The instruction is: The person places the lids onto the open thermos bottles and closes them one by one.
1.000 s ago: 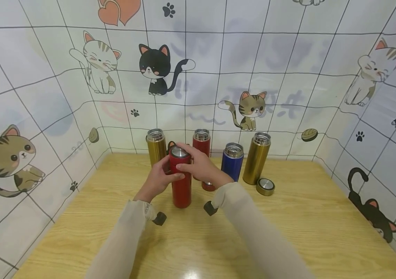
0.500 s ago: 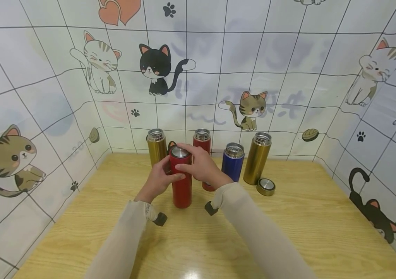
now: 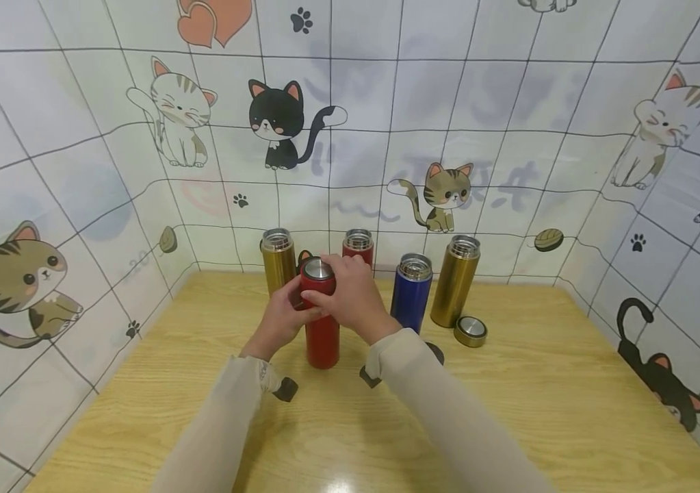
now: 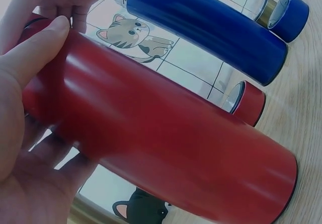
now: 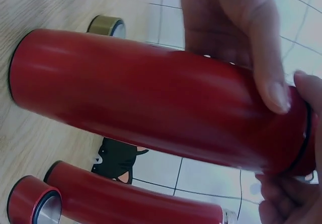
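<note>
Flask (image 3: 322,346) is standing upright on the table (image 3: 510,397), below the grip: left hand (image 3: 277,320) is clasping its upper side, right hand (image 3: 356,296) is gripping the lid (image 3: 317,269) just above. Smooth and stiff, it is probably feeling slippery; mid-height is likely offering steadier hold.

In the head view, the right grip (image 3: 352,293) is hiding much of the rear red bottle (image 3: 358,245) — the sleeve (image 3: 448,411) is partly covering a dark lid (image 3: 436,352). The left grip (image 3: 280,318) and front red bottle (image 3: 322,346) are blocking the base of the left gold bottle (image 3: 278,267) — both wrist views are cropping both grips.
</note>
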`<state>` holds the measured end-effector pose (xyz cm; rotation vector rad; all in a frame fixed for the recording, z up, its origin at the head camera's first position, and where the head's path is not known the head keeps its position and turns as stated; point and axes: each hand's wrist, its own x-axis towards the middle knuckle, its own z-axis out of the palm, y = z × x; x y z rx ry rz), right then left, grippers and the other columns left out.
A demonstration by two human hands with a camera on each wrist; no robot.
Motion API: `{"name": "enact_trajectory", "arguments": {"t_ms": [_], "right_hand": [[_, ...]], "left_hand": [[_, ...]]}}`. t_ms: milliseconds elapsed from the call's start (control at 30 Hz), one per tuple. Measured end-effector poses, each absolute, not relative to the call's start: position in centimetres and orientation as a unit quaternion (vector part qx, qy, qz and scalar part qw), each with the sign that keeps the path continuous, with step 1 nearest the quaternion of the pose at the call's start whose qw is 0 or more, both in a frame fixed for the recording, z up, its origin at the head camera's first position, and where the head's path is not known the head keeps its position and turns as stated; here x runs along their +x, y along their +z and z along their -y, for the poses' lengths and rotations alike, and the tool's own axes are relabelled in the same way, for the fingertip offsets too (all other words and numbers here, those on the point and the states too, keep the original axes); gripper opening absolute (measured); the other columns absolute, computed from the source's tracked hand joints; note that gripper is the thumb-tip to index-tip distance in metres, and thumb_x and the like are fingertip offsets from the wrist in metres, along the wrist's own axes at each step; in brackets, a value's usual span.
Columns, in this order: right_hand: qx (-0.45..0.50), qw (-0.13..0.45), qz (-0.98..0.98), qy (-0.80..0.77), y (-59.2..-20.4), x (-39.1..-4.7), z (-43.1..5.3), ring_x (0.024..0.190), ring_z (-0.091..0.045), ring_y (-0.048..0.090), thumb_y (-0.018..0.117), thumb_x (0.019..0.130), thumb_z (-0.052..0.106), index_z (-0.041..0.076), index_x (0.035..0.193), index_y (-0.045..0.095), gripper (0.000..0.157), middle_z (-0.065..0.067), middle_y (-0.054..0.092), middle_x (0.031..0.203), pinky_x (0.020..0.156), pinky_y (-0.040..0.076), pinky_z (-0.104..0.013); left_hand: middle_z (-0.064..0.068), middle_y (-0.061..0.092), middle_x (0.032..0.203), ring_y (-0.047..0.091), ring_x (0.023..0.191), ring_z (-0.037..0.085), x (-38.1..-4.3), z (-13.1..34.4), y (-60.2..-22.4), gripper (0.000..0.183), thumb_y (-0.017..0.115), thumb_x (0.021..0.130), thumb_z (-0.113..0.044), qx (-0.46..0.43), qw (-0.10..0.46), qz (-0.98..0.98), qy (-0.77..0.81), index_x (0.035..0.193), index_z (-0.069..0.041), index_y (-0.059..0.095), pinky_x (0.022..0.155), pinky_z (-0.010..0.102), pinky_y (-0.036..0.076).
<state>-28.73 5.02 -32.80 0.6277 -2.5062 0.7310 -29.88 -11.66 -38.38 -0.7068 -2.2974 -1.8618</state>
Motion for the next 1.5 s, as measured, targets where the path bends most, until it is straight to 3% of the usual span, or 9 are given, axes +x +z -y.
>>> {"name": "enact_trajectory", "arguments": {"t_ms": [167,267,367,567,733,1133,1300,1500], "right_hand": [[0.216,0.274,0.915,0.204,-33.0,-28.9,-4.6,0.094,-0.021,0.048,0.069,0.082,0.057,0.010,0.118,0.053,0.061,-0.003,0.061,0.102,0.082,0.046,-0.036],[0.207,0.270,0.920,0.196,-33.0,-28.8,-4.6,0.094,-0.020,0.050,0.068,0.082,0.059,0.010,0.117,0.052,0.062,-0.003,0.060,0.102,0.082,0.046,-0.036],[0.211,0.220,0.920,0.246,-32.9,-28.6,-4.8,0.100,-0.020,0.050,0.069,0.085,0.054,0.011,0.126,0.050,0.062,-0.003,0.059,0.110,0.085,0.050,-0.037],[0.275,0.060,0.858,0.429,-32.5,-29.1,-6.0,0.121,-0.022,0.048,0.069,0.092,0.026,0.018,0.149,0.039,0.065,-0.005,0.050,0.136,0.095,0.050,-0.042],[0.304,0.022,0.826,0.474,-32.7,-29.6,-6.9,0.116,-0.021,0.052,0.070,0.091,0.020,0.025,0.148,0.042,0.063,-0.002,0.052,0.137,0.093,0.049,-0.044],[0.286,0.129,0.843,0.436,-33.7,-29.5,-6.4,0.102,-0.015,0.043,0.076,0.086,0.032,0.032,0.141,0.052,0.060,0.005,0.057,0.114,0.079,0.050,-0.038],[0.268,0.205,0.854,0.395,-34.0,-29.1,-5.8,0.099,-0.014,0.041,0.077,0.084,0.035,0.025,0.138,0.056,0.059,0.006,0.062,0.107,0.077,0.047,-0.035],[0.244,0.296,0.866,0.320,-34.6,-28.9,-5.0,0.100,-0.017,0.041,0.076,0.083,0.043,0.016,0.135,0.058,0.061,0.000,0.065,0.114,0.084,0.038,-0.038]], "left_hand": [[0.010,0.059,0.128,0.061,0.110,0.032,-29.8,11.5,-38.4,0.059,0.074,0.086,-0.007,-0.217,0.056,0.760,-0.610,0.139,-0.012,0.050,0.090,0.043,0.052],[0.009,0.060,0.127,0.061,0.110,0.030,-29.8,11.4,-38.5,0.057,0.074,0.086,-0.008,-0.212,0.053,0.760,-0.612,0.138,-0.014,0.051,0.090,0.042,0.053],[0.007,0.059,0.128,0.060,0.112,0.029,-29.5,11.4,-38.2,0.058,0.074,0.086,-0.009,-0.214,0.046,0.760,-0.612,0.139,-0.015,0.051,0.091,0.041,0.052],[0.014,0.056,0.133,0.057,0.116,0.032,-27.7,11.6,-35.7,0.063,0.074,0.086,-0.006,-0.223,0.014,0.758,-0.613,0.143,-0.006,0.045,0.095,0.041,0.049],[0.014,0.057,0.131,0.058,0.116,0.032,-27.6,11.7,-35.8,0.064,0.074,0.086,-0.006,-0.218,0.010,0.760,-0.613,0.143,-0.006,0.045,0.094,0.041,0.050],[0.013,0.057,0.132,0.057,0.117,0.030,-27.7,11.6,-36.2,0.061,0.075,0.086,-0.007,-0.223,0.032,0.752,-0.620,0.141,-0.007,0.048,0.096,0.040,0.049],[0.009,0.057,0.133,0.056,0.118,0.027,-29.2,11.7,-38.0,0.064,0.076,0.085,-0.011,-0.218,0.039,0.751,-0.622,0.142,-0.014,0.048,0.097,0.040,0.048],[0.006,0.059,0.130,0.057,0.116,0.026,-29.9,11.7,-38.8,0.063,0.078,0.084,-0.016,-0.221,0.059,0.753,-0.617,0.140,-0.017,0.051,0.095,0.040,0.050]]}}
